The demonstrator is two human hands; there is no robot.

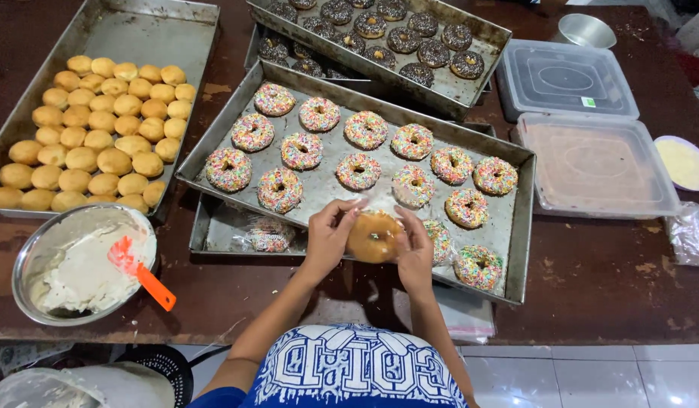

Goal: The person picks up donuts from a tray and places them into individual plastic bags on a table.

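- plain glazed doughnut [373, 236]: held over the near edge of the metal tray [515, 227], between both hands.
- left hand [328, 236]: fingers curled, pinching the doughnut's left rim.
- right hand [416, 253]: fingers curled on its right rim.
- step, as i judge it: handling one ring beside the sprinkle doughnuts [357, 171]; any next move needs a level, gentle grip.
- outward: tray of round buns [100, 136], bowl of cream [81, 264] with orange spatula [141, 272].

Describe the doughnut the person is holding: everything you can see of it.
The doughnut is a golden-brown ring with a small centre hole, its shown side plain and slightly glossy, without sprinkles. It is held between the left hand and right hand, fingertips at its edges, above the near edge of the tray of sprinkled doughnuts.
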